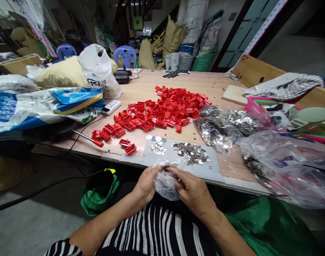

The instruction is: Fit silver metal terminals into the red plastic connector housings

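Note:
Both hands meet over my lap at the table's near edge. My left hand (145,185) and my right hand (192,190) are closed on a small crumpled clear plastic bag (164,183) that holds small dark metal bits. Just beyond it, on a grey sheet (213,169), lie two little heaps of shiny metal parts (190,153). Farther back a big pile of red plastic housings (164,110) spreads over the wooden table (205,83), with a few loose red pieces (127,146) near the front.
Clear bags of metal parts (221,126) and more plastic bags (287,167) crowd the right side, beside a pink basket (254,106). Sacks and a white bag (97,69) fill the left, with a white remote (110,107) and a red-handled screwdriver (89,138). A green bag (98,192) sits below.

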Tool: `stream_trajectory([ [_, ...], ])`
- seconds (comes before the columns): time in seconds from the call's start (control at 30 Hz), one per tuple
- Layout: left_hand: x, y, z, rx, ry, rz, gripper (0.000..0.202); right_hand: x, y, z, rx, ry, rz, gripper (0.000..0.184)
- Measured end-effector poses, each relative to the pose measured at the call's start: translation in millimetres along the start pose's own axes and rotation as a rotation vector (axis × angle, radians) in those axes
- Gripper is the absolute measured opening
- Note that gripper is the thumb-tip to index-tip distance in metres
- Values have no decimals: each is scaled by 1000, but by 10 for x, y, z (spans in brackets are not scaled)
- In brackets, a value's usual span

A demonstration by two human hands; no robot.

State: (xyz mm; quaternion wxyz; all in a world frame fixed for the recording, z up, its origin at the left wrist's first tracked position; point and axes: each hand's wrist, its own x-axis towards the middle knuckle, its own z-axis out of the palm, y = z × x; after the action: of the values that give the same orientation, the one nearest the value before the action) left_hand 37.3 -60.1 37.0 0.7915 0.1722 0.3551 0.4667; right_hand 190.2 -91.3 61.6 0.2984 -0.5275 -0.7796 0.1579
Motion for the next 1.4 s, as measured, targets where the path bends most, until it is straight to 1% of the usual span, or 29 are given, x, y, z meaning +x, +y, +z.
stream_trajectory([
  [0.1,11,3,-21,-39,-6,-1,28,-26,34,33,-101,-6,110,49],
  [0.2,18,12,-20,-60,-12,-8,29,-35,48,15,-110,23,170,39],
  [0.27,22,17,-12,-66,-4,-19,28,-28,44,-9,-83,48,195,29],
  [0.33,27,17,-8,-64,0,-31,27,-16,37,-27,-51,67,212,23],
  [0.43,37,6,-15,-55,-7,-40,27,3,37,-24,-54,81,229,23],
  [0.6,53,5,-34,-85,24,-55,24,18,69,34,-164,39,252,28],
  [0.73,59,38,-14,-126,27,-82,21,10,85,24,-197,30,248,21],
  [0.8,65,55,0,-147,47,-96,19,1,87,-7,-165,56,228,26],
  [0.87,77,66,9,-161,69,-113,18,-9,85,-41,-113,96,165,32],
  [0.97,101,72,10,-157,74,-107,18,-15,68,-77,-63,129,7,30],
  [1.07,121,70,6,-158,67,-94,17,-10,30,-92,-56,64,-121,29],
  [1.2,129,58,10,-181,111,-114,16,-4,-7,-71,-74,-121,-216,23],
  [1.27,123,45,18,-180,138,-109,14,-3,-8,-49,-111,-181,-218,19],
  [1.4,98,15,39,-174,160,-79,11,-1,-16,-34,-182,-243,-139,15],
])
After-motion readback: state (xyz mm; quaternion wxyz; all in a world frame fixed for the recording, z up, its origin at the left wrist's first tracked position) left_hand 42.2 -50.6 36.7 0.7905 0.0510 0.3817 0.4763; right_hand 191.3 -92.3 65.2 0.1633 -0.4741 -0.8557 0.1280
